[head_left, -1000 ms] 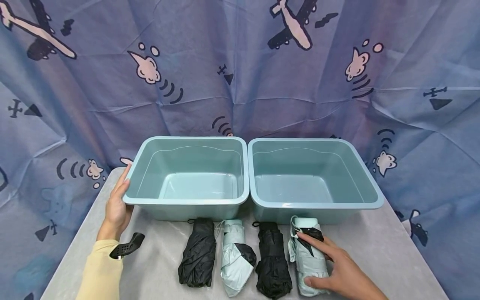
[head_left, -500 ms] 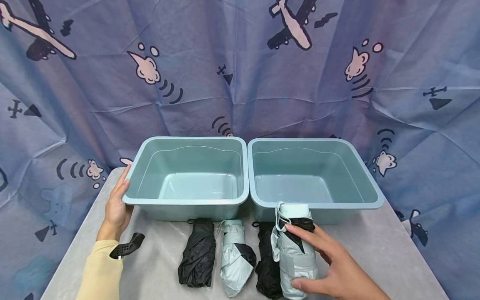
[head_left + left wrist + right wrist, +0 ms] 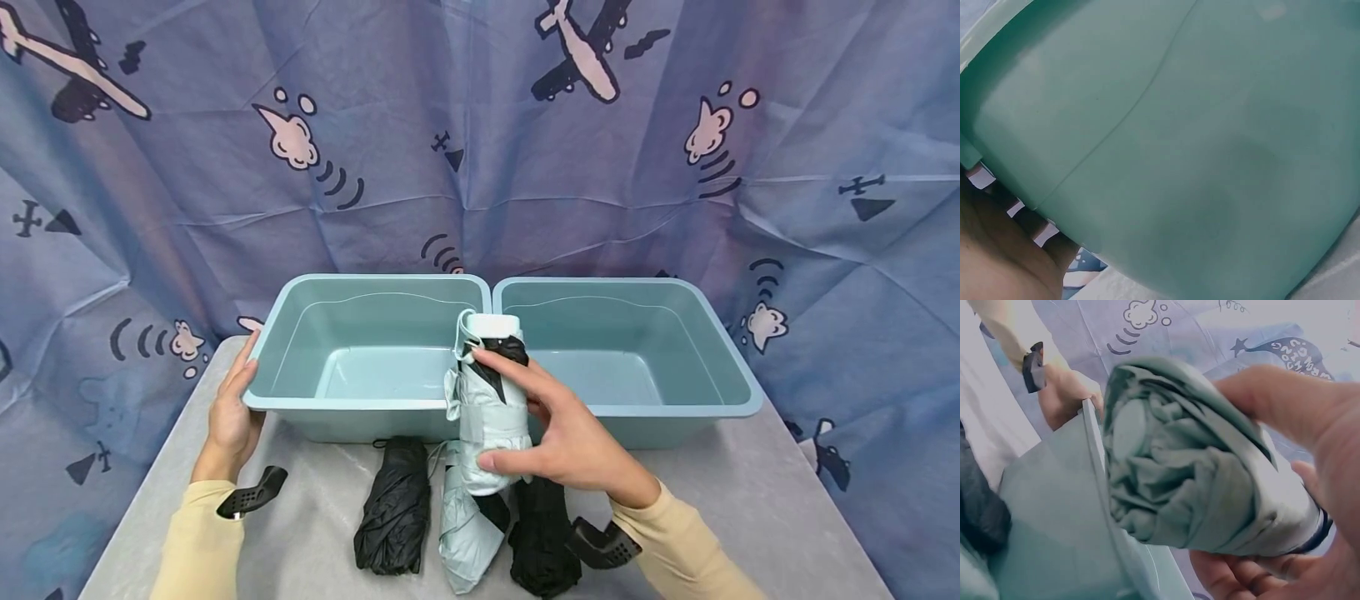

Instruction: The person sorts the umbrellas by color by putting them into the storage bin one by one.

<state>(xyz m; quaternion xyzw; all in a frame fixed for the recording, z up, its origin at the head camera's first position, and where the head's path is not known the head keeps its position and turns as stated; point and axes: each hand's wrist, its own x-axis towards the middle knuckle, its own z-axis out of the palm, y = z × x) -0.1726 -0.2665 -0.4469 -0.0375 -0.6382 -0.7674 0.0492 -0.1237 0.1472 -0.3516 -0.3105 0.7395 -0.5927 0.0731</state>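
My right hand [image 3: 558, 429] grips a folded pale mint umbrella [image 3: 491, 425] with a black patch, thumb on one side and fingers on the other. It is raised over the front rims where two bins meet; in the right wrist view the bunched fabric end of the umbrella [image 3: 1172, 469] faces the camera. My left hand [image 3: 232, 417] rests against the outer left side of the left mint-green bin [image 3: 375, 403], fingers fairly straight; the left wrist view shows that bin's wall [image 3: 1179, 156] close up. Below the raised umbrella lie a black umbrella [image 3: 393, 508], another mint one [image 3: 467, 533] and a second black one [image 3: 542, 537].
A second mint-green bin [image 3: 637, 410] stands directly right of the first. Both bins sit on a grey table [image 3: 735, 500], and no items show inside them. A blue patterned curtain [image 3: 480, 150] hangs behind.
My right hand has lifted the rightmost mint umbrella off the table and carried it left and up to the bins' front rims. My left hand has stayed at the left bin.
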